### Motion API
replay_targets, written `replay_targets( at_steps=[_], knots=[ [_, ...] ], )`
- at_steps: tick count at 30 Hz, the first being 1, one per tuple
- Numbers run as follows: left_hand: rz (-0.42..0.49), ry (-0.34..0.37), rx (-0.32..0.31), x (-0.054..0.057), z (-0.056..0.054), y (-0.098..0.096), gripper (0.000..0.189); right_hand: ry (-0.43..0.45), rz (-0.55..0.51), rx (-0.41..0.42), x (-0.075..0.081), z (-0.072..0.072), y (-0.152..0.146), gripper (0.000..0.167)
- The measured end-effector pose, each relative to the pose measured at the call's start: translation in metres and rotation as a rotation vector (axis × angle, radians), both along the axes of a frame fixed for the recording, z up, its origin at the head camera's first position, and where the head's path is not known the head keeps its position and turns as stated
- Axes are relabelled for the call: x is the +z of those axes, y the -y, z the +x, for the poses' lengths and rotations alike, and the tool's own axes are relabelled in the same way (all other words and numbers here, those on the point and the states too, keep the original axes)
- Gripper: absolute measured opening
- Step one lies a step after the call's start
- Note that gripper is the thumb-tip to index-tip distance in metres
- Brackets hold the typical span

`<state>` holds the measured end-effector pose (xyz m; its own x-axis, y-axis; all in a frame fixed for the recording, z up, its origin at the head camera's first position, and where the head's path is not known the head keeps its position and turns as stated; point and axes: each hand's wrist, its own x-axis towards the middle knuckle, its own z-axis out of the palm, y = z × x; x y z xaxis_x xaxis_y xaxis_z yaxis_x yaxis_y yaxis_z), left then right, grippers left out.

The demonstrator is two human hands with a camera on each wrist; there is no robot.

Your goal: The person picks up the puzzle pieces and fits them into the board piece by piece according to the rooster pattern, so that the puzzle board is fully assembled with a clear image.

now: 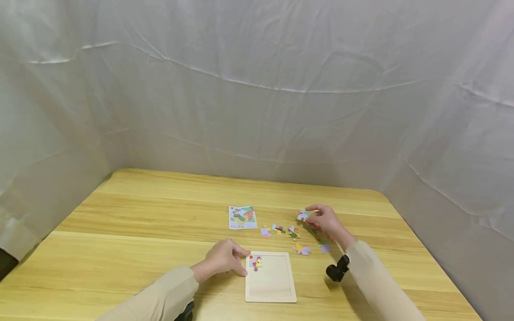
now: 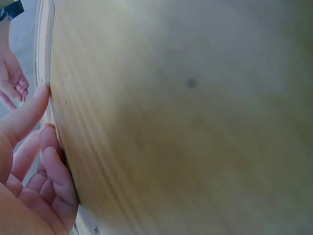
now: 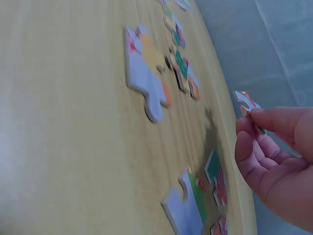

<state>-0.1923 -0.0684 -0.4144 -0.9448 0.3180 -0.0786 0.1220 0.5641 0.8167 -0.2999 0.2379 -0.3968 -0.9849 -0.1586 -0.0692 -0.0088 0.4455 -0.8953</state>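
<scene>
My left hand rests at the upper left edge of a pale wooden puzzle tray, thumb and forefinger touching its rim. In the left wrist view, the thumb lies fairly straight against that edge, above the bent fingers. A printed puzzle piece with a red dot and a bird's head sits in the tray's upper left corner. My right hand pinches another puzzle piece between thumb and fingers, raised over the table beyond the tray.
Loose puzzle pieces lie beyond the tray, some partly hidden under my right forearm. A picture card with a colourful bird lies behind the tray, to the left of the pieces. Grey fabric encloses the wooden table.
</scene>
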Motion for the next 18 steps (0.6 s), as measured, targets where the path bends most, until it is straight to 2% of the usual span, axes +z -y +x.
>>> replay_targets(
  at_steps=[9, 18],
  knots=[
    [0.011, -0.009, -0.005, 0.001, 0.002, -0.001, 0.044, -0.016, -0.094, 0.048, 0.002, 0.016, 0.010, 0.029],
    [0.018, 0.003, -0.004, 0.003, 0.003, -0.001, 0.044, -0.021, -0.114, 0.078, 0.004, 0.028, 0.015, 0.030]
  ],
)
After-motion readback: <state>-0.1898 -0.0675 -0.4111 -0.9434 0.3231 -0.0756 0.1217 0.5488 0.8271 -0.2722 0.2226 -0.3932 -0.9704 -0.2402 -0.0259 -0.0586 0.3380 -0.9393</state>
